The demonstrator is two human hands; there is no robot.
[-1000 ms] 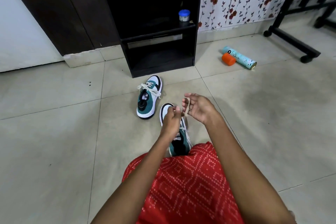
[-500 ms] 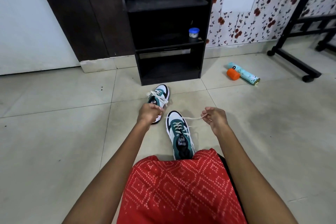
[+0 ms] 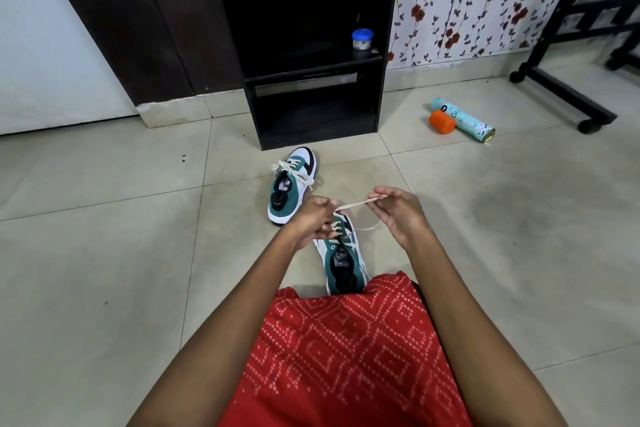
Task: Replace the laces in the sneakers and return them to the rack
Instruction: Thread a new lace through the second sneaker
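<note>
I see left hand (image 3: pixel 313 218) and right hand (image 3: pixel 398 215) apart, both pinching the cream lace (image 3: pixel 356 203) above near sneaker (image 3: pixel 343 260) on floor (image 3: pixel 104 253). Second sneaker (image 3: pixel 292 187) lies laced near rack (image 3: pixel 304 45).

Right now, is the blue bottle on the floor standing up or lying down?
Lying down: the light blue bottle rests on its side, beside an orange cap.
</note>
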